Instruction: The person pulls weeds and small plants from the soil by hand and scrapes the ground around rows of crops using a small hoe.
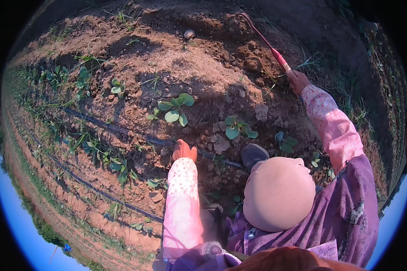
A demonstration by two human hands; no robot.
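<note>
My right hand (298, 82) reaches out at the upper right and grips the red handle of a hand weeding hook (263, 38). The tool's thin shaft ends in a curved tip over loose soil. Low in the middle, my left hand (184, 150) is closed on a black drip irrigation hose (122, 128), though its fingertips are hidden. A broad-leaved seedling (176, 107) grows just beyond that hand. To its right stand a second seedling (239, 127) and a third, darker one (286, 142).
My dark shoe (254, 155) rests on the soil beside the hose, in front of my tan-covered knee (279, 194). A second hose (105, 194) runs along another planted row at left. Grass weeds (90, 58) and dirt clods (253, 63) dot the bed.
</note>
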